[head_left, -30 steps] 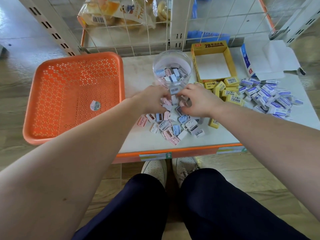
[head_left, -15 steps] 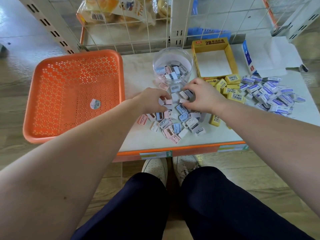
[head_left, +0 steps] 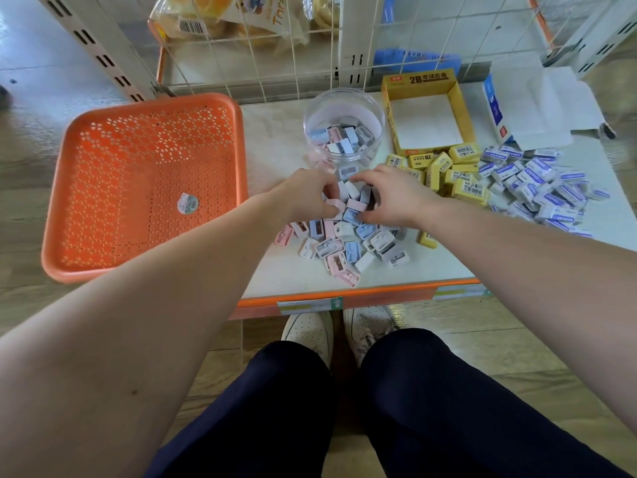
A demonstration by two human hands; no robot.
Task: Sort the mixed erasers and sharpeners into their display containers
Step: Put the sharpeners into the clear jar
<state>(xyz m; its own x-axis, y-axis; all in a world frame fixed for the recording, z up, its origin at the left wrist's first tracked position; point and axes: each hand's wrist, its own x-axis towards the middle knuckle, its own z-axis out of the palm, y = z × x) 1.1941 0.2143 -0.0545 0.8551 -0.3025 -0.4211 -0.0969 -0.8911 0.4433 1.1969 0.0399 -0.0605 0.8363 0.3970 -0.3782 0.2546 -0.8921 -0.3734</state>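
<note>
Two-handed, reaching into the heap of small pastel sharpeners lying loose on the white shelf. Crouching with an orange basket at far left, butted against the shelf's edge, a round sticker on its floor. Curling the fingers of the left hand tightly round a few sharpeners at the heap's far side, thumb pressing on a pink one. Facing a clear jar just beyond both hands, partly filled with more sharpeners. Arching the right hand over the heap, fingers bent and close together, pinching sharpeners, thumb touching a blue one. Further right, looking at an open yellow box standing beside the jar, yellow erasers piled before it, blue-and-white erasers spread beside those, and a white box lying open at far right.
</note>
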